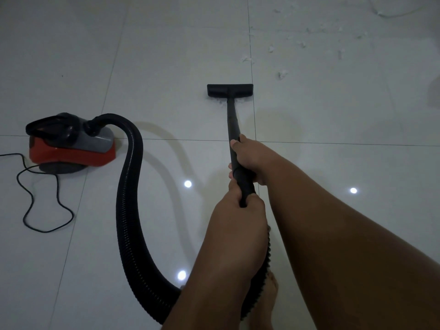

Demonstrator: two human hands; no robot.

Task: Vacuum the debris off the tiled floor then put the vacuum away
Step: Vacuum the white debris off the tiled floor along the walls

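Observation:
A red, grey and black vacuum sits on the white tiled floor at the left. Its ribbed black hose curves down and round to the black wand. The flat black floor nozzle rests on the tiles ahead of me. My right hand grips the wand higher up. My left hand grips its lower end where the hose joins. White debris scraps lie scattered beyond and to the right of the nozzle, up to the far right.
The vacuum's black power cord loops on the floor at the left. A thin white cable lies at the top right. My bare foot stands under the hose near the bottom edge.

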